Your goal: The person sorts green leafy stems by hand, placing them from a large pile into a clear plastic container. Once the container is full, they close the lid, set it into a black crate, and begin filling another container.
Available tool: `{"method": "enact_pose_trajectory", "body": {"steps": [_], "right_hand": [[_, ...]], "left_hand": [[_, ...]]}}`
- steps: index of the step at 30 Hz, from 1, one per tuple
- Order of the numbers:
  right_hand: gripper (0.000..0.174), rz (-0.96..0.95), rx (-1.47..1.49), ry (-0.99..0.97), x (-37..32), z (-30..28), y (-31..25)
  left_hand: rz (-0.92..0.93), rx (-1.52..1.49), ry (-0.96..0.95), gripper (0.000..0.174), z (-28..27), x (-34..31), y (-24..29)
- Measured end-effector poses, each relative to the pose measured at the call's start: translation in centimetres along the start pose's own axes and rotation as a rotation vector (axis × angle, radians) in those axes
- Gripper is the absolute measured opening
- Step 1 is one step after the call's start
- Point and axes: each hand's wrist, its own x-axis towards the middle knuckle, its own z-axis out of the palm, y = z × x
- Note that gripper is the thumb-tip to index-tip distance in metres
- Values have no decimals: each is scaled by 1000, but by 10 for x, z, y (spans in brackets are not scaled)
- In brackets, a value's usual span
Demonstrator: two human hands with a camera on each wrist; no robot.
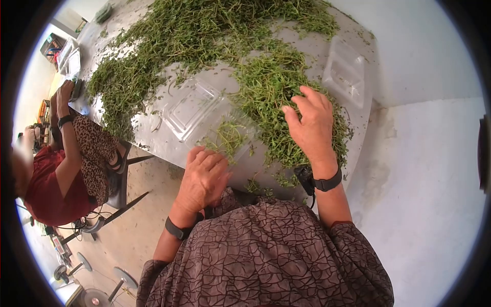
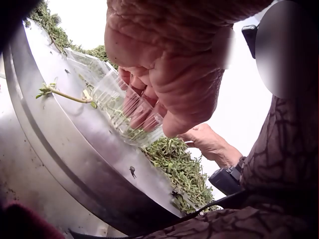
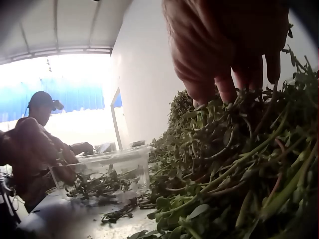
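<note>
A mound of leafy green stems, like purslane, covers the right part of the metal table. Over it my right hand reaches with thumb and fingers apart; in the right wrist view its fingertips touch the upper leaves. Left of the mound lies a clear plastic clamshell box, its lid folded back and some loose stems in its base. My left hand is at the base's near edge, slightly blurred. Through the ribbed clear wall, the left wrist view shows its loosely bent fingers.
A larger heap of greens spreads across the back. One more clear plastic tray lies near the right edge, beside a white wall. A person in a red top sits at the left. Stray stems lie along the near edge.
</note>
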Motion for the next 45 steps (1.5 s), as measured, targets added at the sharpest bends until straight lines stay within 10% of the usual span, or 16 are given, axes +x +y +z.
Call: {"method": "enact_pose_trajectory", "body": {"steps": [22, 30, 45], "right_hand": [[7, 221, 540, 97, 0, -40, -13], [15, -245, 489, -166, 3, -21, -66], [14, -263, 404, -337, -15, -1, -51]], "left_hand": [[-12, -13, 28, 31, 5, -6, -2], [-10, 18, 39, 34, 6, -7, 0], [-43, 98, 138, 46, 3, -12, 6]]}}
